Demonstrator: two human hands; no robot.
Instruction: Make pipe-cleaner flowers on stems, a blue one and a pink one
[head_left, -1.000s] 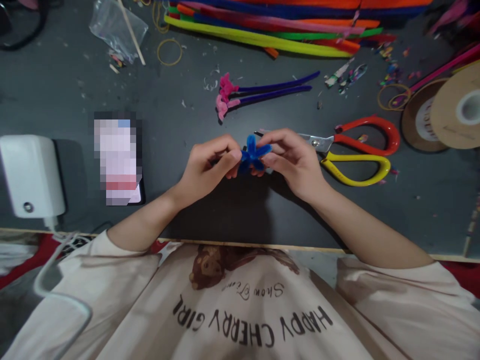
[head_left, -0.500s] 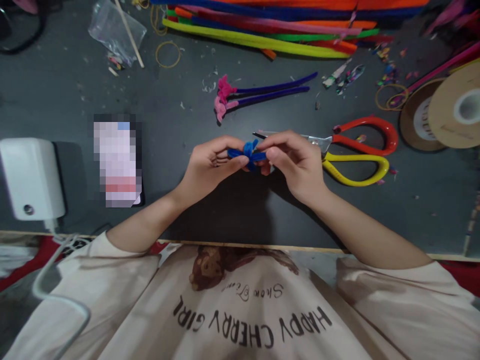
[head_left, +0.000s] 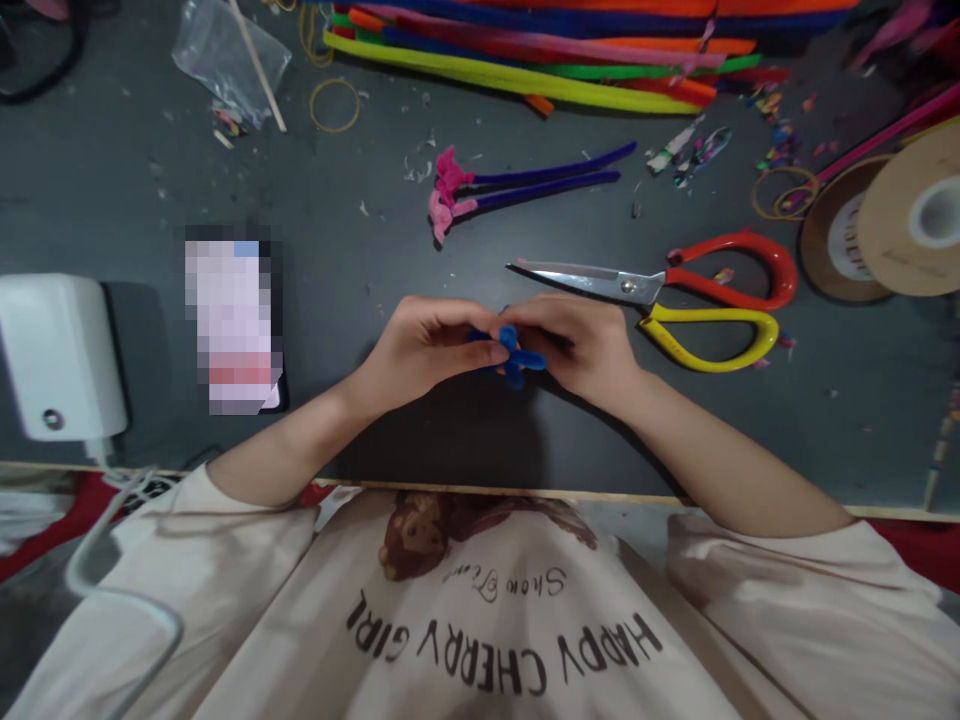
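Between my two hands is a blue pipe-cleaner flower with several looped petals. My left hand pinches it from the left, thumb on its middle. From the right, my right hand is curled against its upper side; those fingertips are mostly hidden behind the flower and the knuckles. Just beyond my right hand lie scissors with one red and one yellow handle, blades slightly apart. Farther up the table, two finished pipe-cleaner flowers rest side by side, a dark pink flower and a light pink flower, both on purple stems.
Coloured pipe cleaners lie in a bundle along the back. Ribbon spools stand at the right. A phone and a white power bank with a cable are at the left. A rubber band and a plastic bag lie behind.
Both hands have come slightly nearer my body with the blue flower, uncovering the scissor blades. My right hand has turned and curled its fingers in closer to the flower.
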